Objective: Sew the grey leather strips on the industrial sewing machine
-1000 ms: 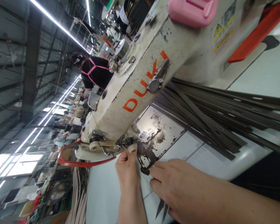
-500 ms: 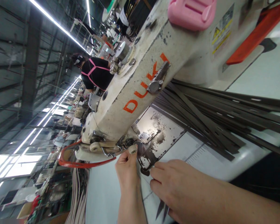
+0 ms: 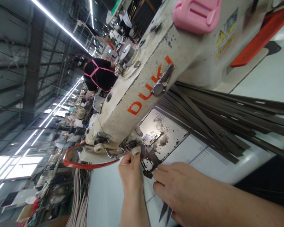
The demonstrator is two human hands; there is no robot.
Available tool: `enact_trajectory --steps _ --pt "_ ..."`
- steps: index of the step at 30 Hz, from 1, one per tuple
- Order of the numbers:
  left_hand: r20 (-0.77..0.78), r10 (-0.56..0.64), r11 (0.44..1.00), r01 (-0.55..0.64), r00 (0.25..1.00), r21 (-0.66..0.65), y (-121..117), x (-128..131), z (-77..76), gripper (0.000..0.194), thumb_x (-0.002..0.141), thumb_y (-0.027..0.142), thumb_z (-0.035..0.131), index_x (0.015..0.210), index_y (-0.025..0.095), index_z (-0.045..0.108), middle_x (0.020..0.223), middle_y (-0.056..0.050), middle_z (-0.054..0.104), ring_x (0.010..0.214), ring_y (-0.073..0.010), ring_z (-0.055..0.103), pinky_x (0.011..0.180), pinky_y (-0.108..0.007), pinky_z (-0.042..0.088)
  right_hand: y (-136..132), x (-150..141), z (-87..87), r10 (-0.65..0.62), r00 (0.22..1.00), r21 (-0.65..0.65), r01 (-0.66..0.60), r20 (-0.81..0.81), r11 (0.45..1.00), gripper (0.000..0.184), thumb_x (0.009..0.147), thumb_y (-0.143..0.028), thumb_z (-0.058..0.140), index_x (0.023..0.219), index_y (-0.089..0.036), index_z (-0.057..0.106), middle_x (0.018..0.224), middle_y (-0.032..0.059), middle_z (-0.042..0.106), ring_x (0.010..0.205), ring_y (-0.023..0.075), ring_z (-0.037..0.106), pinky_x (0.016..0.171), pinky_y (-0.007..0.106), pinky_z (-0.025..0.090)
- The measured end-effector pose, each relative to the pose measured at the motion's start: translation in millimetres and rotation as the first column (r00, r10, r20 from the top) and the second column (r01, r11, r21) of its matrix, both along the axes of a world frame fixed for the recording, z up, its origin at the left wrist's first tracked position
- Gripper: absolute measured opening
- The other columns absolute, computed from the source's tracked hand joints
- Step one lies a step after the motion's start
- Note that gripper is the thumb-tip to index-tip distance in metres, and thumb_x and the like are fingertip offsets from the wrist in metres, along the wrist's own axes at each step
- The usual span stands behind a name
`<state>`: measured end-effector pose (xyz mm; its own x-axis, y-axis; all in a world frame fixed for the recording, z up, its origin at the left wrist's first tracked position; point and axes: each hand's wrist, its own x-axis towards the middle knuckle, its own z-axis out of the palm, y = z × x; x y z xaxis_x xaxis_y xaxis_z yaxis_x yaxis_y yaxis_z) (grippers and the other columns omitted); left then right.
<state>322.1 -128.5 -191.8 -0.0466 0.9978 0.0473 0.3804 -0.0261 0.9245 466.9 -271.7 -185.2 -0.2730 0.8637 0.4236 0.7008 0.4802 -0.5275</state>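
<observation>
A worn white sewing machine (image 3: pixel 142 94) with orange letters stands tilted across the view. Below its needle end lies a scuffed metal plate (image 3: pixel 164 135) with the presser foot (image 3: pixel 148 138). My left hand (image 3: pixel 130 170) is closed in a pinch beside the foot, thumb up, on the end of a dark strap piece (image 3: pixel 147 172). My right hand (image 3: pixel 180 189) lies just right of it, fingers pressed together on the same piece. Two dark pointed tips (image 3: pixel 164 212) stick out from under its palm; I cannot make out what they are.
A thick bundle of long dark straps (image 3: pixel 222 116) lies across the pale table (image 3: pixel 203 157) behind the machine's arm. A pink object (image 3: pixel 196 14) sits on top of the machine, an orange bar (image 3: pixel 257 37) behind it. Another person in black (image 3: pixel 98 74) works farther off.
The view has shifted slightly. Both hands have stayed at the presser foot with almost no movement.
</observation>
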Motion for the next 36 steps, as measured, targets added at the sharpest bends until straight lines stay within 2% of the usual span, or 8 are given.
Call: enact_trajectory --steps 8,19,28,33,36 --pt "-0.012 -0.031 0.999 0.031 0.999 0.018 3.9 -3.5 -2.8 0.045 0.058 0.051 0.093 0.073 0.014 0.073 0.059 0.002 0.060 0.065 -0.0169 0.061 0.063 -0.028 0.050 0.8 -1.0 -0.1 -0.012 1.000 -0.012 0.012 -0.004 1.000 0.017 0.087 -0.034 0.071 0.092 -0.019 0.065 0.091 0.0051 0.063 0.084 0.0242 0.057 0.067 0.039 0.042" --pt "-0.082 -0.056 0.998 0.057 0.995 0.014 1.9 1.5 -0.4 0.042 0.061 0.052 0.092 0.071 0.015 0.074 0.057 0.002 0.060 0.067 -0.0184 0.061 0.065 -0.029 0.050 -0.1 -1.0 -0.9 -0.020 1.000 0.008 0.020 0.004 1.000 0.020 0.087 -0.036 0.072 0.092 -0.018 0.066 0.091 0.0057 0.063 0.084 0.0242 0.058 0.067 0.040 0.044" --pt "-0.223 -0.060 0.996 0.073 0.973 0.046 8.6 0.2 -1.4 0.037 0.067 0.050 0.089 0.072 0.016 0.076 0.060 0.000 0.064 0.069 -0.0202 0.063 0.066 -0.029 0.049 3.8 -0.6 1.3 0.019 0.999 -0.079 -0.022 -0.031 0.997 0.021 0.086 -0.033 0.072 0.100 -0.018 0.067 0.094 0.0060 0.066 0.085 0.0242 0.059 0.072 0.038 0.045" --pt "-0.312 -0.120 0.981 0.161 0.942 0.109 11.9 -1.4 -1.6 0.036 0.074 0.052 0.084 0.076 0.017 0.078 0.064 -0.002 0.068 0.070 -0.0208 0.064 0.068 -0.029 0.048 2.2 3.8 5.9 0.063 0.997 -0.098 -0.067 -0.046 0.993 0.023 0.085 -0.024 0.066 0.108 -0.019 0.064 0.095 0.0048 0.066 0.087 0.0230 0.059 0.074 0.035 0.043" --pt "-0.390 -0.155 0.963 0.228 0.908 0.147 12.5 -0.6 0.3 0.036 0.081 0.052 0.077 0.078 0.017 0.079 0.067 -0.003 0.070 0.073 -0.0217 0.065 0.068 -0.029 0.046 0.2 5.4 10.9 0.111 0.991 -0.068 -0.116 -0.078 0.991 0.017 0.083 -0.018 0.065 0.099 -0.021 0.066 0.090 0.0016 0.065 0.085 0.0199 0.057 0.071 0.032 0.039"
